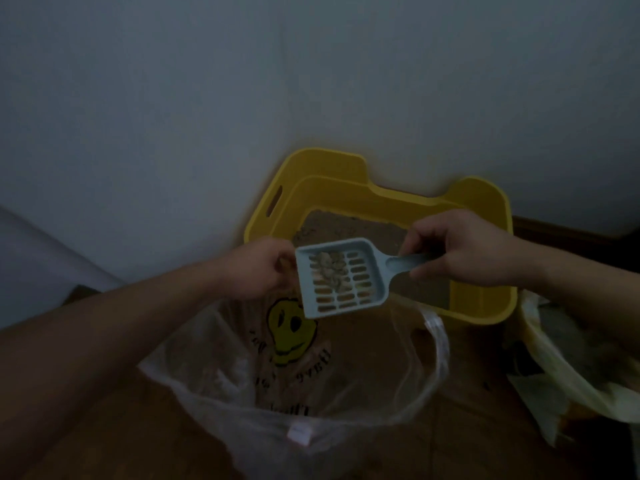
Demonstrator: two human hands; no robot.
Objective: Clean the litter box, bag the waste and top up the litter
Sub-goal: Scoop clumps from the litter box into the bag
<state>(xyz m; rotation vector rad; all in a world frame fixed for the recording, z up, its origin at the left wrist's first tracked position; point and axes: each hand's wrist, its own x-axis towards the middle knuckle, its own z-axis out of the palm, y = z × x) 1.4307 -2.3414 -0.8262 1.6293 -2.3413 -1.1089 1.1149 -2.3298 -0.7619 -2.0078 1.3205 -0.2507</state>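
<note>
A yellow litter box [313, 174] stands against the wall with brown litter [349, 227] inside. My right hand [460, 249] grips the handle of a pale blue slotted scoop [341, 277]. Clumps of waste lie on the scoop, which hangs over the mouth of a clear plastic bag [311, 368] printed with a yellow smiley face. My left hand [258, 268] pinches the bag's upper edge just left of the scoop and holds the bag open.
The grey wall [242, 81] runs behind the box. A wooden floor [460, 410] lies under the bag. A crumpled yellowish bag [568, 358] sits at the right edge. The scene is dim.
</note>
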